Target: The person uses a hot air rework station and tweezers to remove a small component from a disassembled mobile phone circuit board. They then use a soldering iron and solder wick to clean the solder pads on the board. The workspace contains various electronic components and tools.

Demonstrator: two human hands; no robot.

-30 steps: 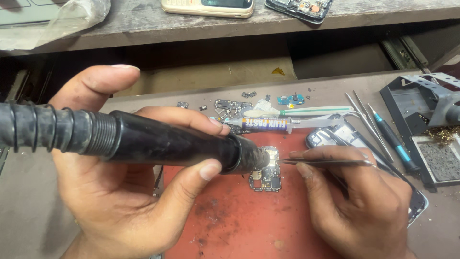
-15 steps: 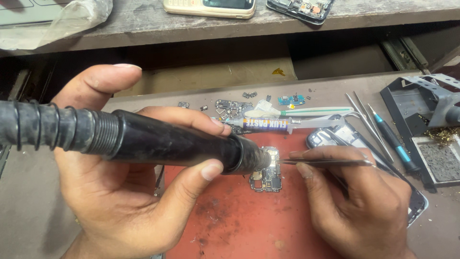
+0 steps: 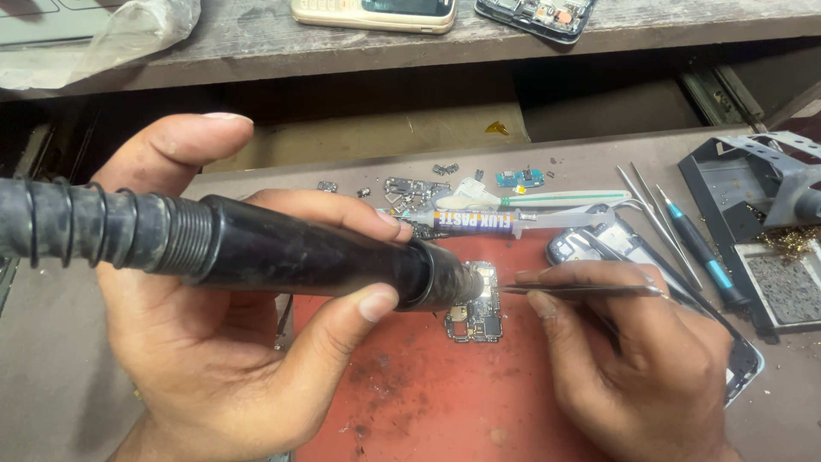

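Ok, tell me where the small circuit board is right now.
The small circuit board lies on the red mat at centre, just under the hot-air tool's nozzle, with the tweezers reaching it from the right.

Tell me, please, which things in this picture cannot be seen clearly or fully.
All in the head view:
- Circuit board: its left part is hidden behind the hot-air tool nozzle in the left hand.
- Tweezers tip: too fine to tell if it touches the board.
- Right hand: wrist cut off by the bottom edge.
- Phone frame: mostly covered by the right hand.
- Loose parts: too small to identify.
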